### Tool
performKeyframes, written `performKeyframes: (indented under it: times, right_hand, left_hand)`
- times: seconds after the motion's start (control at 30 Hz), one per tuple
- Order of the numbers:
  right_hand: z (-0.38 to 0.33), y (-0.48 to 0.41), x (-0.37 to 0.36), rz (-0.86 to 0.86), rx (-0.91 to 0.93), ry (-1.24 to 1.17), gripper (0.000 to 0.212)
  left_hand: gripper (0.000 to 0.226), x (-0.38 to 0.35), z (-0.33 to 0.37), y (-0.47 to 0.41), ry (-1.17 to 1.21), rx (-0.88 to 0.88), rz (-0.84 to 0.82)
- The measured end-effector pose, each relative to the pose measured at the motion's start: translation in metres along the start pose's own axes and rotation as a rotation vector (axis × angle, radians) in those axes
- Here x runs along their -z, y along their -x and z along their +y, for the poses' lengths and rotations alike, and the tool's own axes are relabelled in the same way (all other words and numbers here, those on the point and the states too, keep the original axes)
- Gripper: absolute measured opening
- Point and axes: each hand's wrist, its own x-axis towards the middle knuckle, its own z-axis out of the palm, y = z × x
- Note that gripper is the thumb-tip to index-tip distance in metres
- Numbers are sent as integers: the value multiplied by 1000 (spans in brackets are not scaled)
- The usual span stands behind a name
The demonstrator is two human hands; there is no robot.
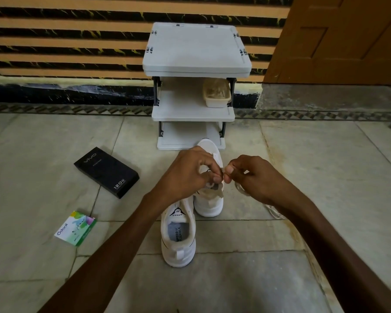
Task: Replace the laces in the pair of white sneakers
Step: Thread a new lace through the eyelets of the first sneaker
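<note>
Two white sneakers stand on the tiled floor. The near sneaker points away from me, heel toward me, its opening showing a printed insole. The far sneaker stands just beyond it to the right, its tongue area under my hands. My left hand pinches at the far sneaker's eyelet flap. My right hand pinches the tip of a white lace right beside my left fingers. The lace trails off right across the floor under my right wrist.
A white three-tier rack stands against the striped wall straight ahead, with a beige container on its middle shelf. A black box and a small green-white packet lie on the floor at left. A wooden door is at upper right.
</note>
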Motion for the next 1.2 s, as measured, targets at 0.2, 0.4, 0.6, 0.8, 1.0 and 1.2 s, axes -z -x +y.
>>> performKeyframes:
  times: [0.2, 0.4, 0.6, 0.8, 1.0, 1.2]
  right_hand:
    - [4, 3, -5, 41, -1, 65, 38]
    - [2, 6, -11, 102, 37, 78, 42]
    - [5, 6, -12, 216, -91, 29, 27]
    - [9, 7, -10, 459, -152, -205, 12]
    - [11, 5, -12, 417, -199, -460, 7]
    - [7, 6, -8, 220, -262, -806, 12]
  left_hand:
    - [23, 2, -5, -10, -218, 108, 104]
    - [14, 2, -16, -11, -243, 308, 210]
    - [12, 0, -13, -11, -274, 327, 231]
    - [29, 5, -8, -8, -258, 323, 262]
    - [22, 9, -5, -7, -265, 317, 253]
    - [26, 7, -4, -8, -271, 331, 265]
